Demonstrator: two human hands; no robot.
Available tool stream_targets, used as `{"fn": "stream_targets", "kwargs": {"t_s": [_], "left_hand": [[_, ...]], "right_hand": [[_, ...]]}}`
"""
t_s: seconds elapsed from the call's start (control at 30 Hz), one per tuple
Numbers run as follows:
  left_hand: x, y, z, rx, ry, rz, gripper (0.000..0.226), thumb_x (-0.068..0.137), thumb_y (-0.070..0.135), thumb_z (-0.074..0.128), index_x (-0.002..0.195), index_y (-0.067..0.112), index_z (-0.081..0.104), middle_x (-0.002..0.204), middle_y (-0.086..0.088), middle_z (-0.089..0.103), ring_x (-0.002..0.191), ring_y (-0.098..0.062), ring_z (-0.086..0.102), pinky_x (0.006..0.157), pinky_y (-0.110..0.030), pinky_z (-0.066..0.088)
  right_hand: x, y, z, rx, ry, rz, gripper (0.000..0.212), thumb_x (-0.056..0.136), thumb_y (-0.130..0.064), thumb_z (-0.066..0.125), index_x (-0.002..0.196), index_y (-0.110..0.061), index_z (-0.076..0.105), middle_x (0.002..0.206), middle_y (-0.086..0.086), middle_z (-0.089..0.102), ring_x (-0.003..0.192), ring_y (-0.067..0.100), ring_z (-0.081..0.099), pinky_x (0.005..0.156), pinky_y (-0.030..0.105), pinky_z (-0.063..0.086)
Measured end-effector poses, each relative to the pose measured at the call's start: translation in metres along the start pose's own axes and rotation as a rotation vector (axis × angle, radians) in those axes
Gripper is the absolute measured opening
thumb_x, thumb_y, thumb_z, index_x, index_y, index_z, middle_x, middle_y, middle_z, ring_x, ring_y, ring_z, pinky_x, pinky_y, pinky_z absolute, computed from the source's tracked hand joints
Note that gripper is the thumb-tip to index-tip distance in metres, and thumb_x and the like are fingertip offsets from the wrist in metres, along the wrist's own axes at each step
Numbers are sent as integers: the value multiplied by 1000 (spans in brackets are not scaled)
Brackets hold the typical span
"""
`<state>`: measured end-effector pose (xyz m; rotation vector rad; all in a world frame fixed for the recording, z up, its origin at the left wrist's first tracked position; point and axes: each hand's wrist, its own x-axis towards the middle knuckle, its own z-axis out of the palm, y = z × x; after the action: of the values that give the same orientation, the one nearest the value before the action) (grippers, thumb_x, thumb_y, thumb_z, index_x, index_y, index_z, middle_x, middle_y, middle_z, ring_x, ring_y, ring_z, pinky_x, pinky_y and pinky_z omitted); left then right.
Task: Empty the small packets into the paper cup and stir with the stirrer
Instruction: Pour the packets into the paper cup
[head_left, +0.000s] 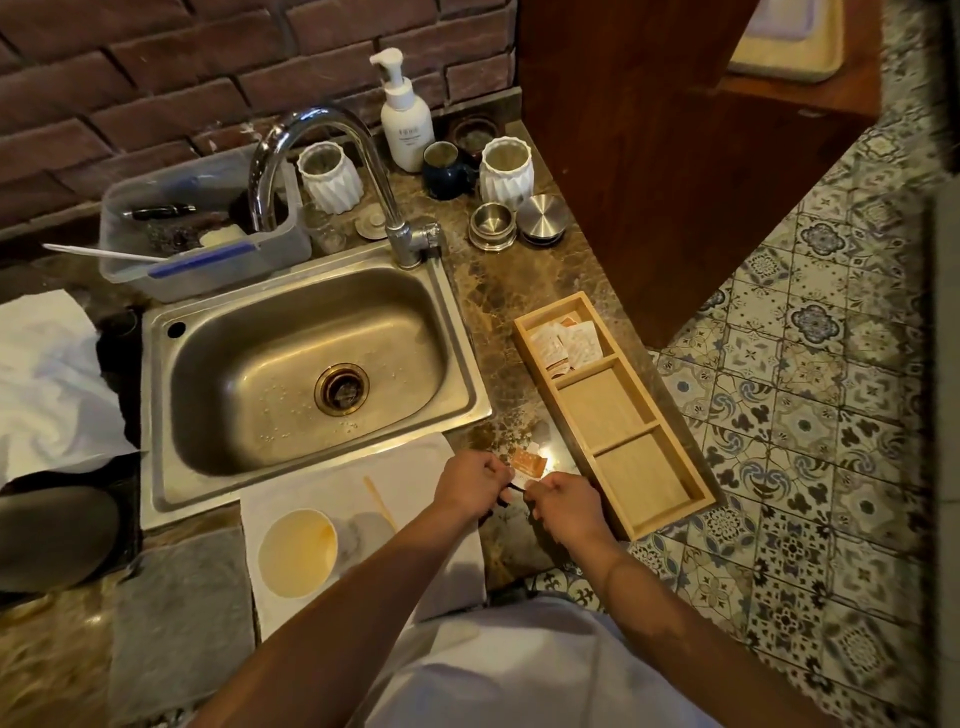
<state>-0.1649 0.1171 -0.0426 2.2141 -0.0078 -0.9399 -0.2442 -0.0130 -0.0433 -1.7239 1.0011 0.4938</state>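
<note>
Stone counter (524, 291): sink (311, 358), wooden tray (618, 410).

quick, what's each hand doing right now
Left hand: fingers pinch one end of a small dark packet.
Right hand: pinches the packet's other end.

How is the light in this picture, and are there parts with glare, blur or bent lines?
Head view: dim, warm light; bright glare on the counter beside the orange packet, and shine on the tap. The wide lens bends the wooden tray and floor tiles toward the edges. What the left hand and right hand pinch is too blurred to make out.
</note>
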Motion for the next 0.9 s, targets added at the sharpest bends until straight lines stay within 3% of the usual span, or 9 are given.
{"fn": "stream_targets", "kwargs": {"t_s": [0.17, 0.3, 0.43, 0.57, 0.73, 0.9], "left_hand": [[5, -2, 3, 146, 13, 10, 22, 92, 34, 67, 76, 19, 71, 59, 10, 67, 59, -4, 62, 62, -25, 48], [7, -5, 7, 224, 65, 19, 24, 88, 36, 68, 68, 24, 67, 63, 8, 64, 65, -12, 62, 61, -26, 45], [6, -8, 9, 255, 102, 32, 28, 86, 39, 69, 64, 27, 58, 68, 5, 64, 69, -16, 61, 60, -28, 41], [6, -8, 10, 279, 113, 31, 28, 87, 41, 69, 66, 26, 56, 72, 4, 64, 71, -18, 61, 60, -28, 39], [4, -6, 12, 294, 134, 28, 26, 89, 38, 68, 69, 24, 57, 76, 1, 66, 73, -20, 60, 62, -28, 39], [2, -4, 13, 317, 157, 30, 27, 89, 39, 68, 71, 23, 56, 76, 1, 63, 72, -20, 57, 61, -29, 38]], "right_hand": [[7, 1, -1, -106, 31, -18, 36, 85, -30, 66, 53, -15, 63, 61, 7, 73, 58, 30, 68, 64, 41, 58], [8, 0, -2, -125, 3, -28, 38, 89, -27, 65, 52, -17, 59, 60, 11, 73, 43, 20, 64, 61, 36, 58], [8, 0, -4, -143, -9, -28, 35, 91, -27, 64, 64, -4, 69, 60, 12, 73, 39, 15, 60, 55, 31, 55], [7, -1, -5, -156, 5, -27, 37, 92, -30, 65, 73, 1, 72, 59, 10, 74, 41, 16, 62, 59, 35, 60], [6, 0, -4, -324, 32, -50, 47, 90, -52, 60, 66, -13, 71, 59, 4, 73, 55, 22, 72, 67, 41, 64], [1, -3, -2, -509, 62, -109, 53, 93, -63, 51, 78, -18, 74, 78, 2, 76, 74, 22, 73, 69, 37, 61]]}}
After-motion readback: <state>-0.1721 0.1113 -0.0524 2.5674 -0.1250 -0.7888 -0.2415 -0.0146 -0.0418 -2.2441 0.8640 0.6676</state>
